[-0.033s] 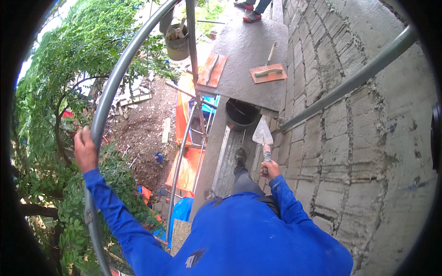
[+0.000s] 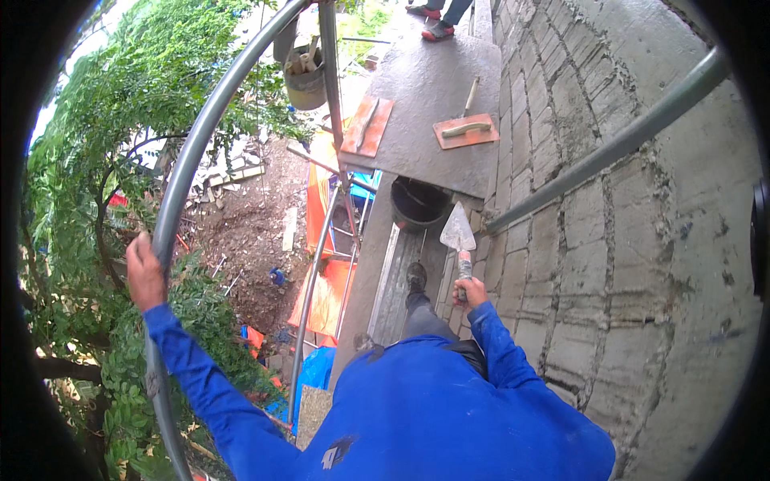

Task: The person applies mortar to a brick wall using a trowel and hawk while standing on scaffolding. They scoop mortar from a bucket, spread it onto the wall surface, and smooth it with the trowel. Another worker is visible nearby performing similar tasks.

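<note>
My right hand [image 2: 471, 293] is closed round the handle of a pointed trowel [image 2: 458, 230]. The trowel's pale, mortar-smeared blade points away from me, beside the wall. A black bucket [image 2: 421, 215] stands just beyond the blade to the left, its inside dark. Out at the left, my left hand [image 2: 145, 274] grips a curved grey scaffold pipe [image 2: 181, 180], though part of the grip is hidden.
Two orange floats [image 2: 367, 127] [image 2: 467, 133] and another tool with a pale handle [image 2: 472, 96] lie on a grey platform [image 2: 417, 80]. Another person's shoes [image 2: 438, 30] show at its far end. A rough block wall [image 2: 585, 240] rises at right, crossed by a slanting pipe [image 2: 618, 140]. Ground lies far below, left.
My left hand has slipped slightly down along the pipe. The right hand and trowel stay almost where they were.
</note>
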`<action>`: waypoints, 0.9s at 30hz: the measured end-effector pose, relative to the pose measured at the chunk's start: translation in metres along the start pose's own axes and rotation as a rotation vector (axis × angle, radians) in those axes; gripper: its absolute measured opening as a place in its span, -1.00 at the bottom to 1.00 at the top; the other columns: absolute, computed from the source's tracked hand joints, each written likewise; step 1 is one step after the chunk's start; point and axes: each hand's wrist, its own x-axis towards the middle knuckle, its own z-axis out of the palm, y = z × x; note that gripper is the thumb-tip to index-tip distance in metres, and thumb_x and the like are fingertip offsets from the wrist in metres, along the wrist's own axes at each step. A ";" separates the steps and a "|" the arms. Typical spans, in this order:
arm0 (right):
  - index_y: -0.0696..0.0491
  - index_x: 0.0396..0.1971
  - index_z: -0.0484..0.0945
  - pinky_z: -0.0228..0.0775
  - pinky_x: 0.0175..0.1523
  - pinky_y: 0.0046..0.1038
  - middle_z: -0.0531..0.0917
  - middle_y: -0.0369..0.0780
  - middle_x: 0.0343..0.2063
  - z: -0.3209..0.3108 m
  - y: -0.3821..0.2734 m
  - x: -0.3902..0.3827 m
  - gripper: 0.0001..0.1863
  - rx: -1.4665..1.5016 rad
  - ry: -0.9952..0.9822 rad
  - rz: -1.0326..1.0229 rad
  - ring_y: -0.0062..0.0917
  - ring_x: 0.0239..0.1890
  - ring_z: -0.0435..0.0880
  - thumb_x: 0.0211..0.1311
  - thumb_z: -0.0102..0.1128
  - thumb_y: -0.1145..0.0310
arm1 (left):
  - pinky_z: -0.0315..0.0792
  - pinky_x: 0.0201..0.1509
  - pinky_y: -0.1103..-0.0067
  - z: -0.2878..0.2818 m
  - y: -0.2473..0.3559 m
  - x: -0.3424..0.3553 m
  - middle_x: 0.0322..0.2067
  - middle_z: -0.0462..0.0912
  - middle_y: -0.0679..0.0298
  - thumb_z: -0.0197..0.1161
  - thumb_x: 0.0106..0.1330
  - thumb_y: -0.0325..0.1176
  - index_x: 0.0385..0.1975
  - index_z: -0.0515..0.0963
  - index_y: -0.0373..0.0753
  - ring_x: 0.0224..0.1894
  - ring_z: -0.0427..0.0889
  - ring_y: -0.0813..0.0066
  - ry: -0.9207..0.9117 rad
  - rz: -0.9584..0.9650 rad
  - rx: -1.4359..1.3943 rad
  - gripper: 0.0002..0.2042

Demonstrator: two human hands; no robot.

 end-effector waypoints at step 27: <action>-0.04 -0.21 0.40 0.53 -0.46 -0.35 0.55 -0.28 -0.41 -0.014 -0.063 0.443 -0.71 0.148 0.045 0.212 -0.49 -0.44 0.61 0.10 0.28 0.39 | 0.36 -0.02 0.61 -0.025 -0.070 0.020 -0.18 0.59 0.28 -0.03 0.42 0.09 -0.02 0.53 -0.41 -0.16 0.53 0.53 0.122 -0.525 -0.164 -0.43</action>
